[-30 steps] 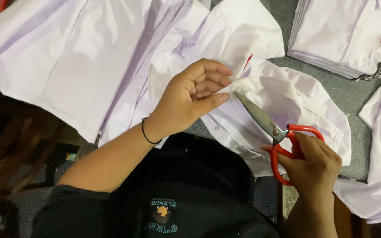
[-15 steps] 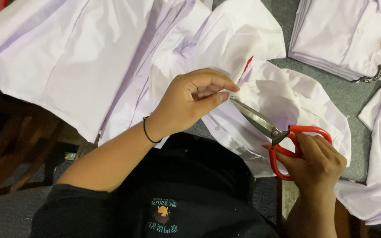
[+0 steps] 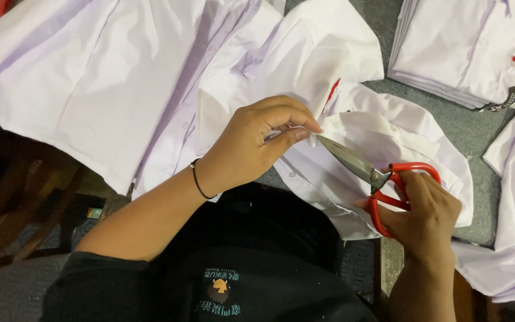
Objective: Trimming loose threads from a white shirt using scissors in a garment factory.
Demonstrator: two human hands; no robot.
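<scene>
I see my left hand pinching a fold of the white shirt between thumb and fingertips, just above my lap. My right hand grips the red-handled scissors, blade tips touching that pinched fold. Against 0.5 s earlier, the blades look nearly closed and the tips sit closer to my left fingers. 1 stack of folded white shirts lies on the grey desk, well apart.

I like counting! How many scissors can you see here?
1. The red-handled metal scissors are in the right hand, blade tips by the white cloth shirt pinched by the left hand. Cloth could hide others.
</scene>
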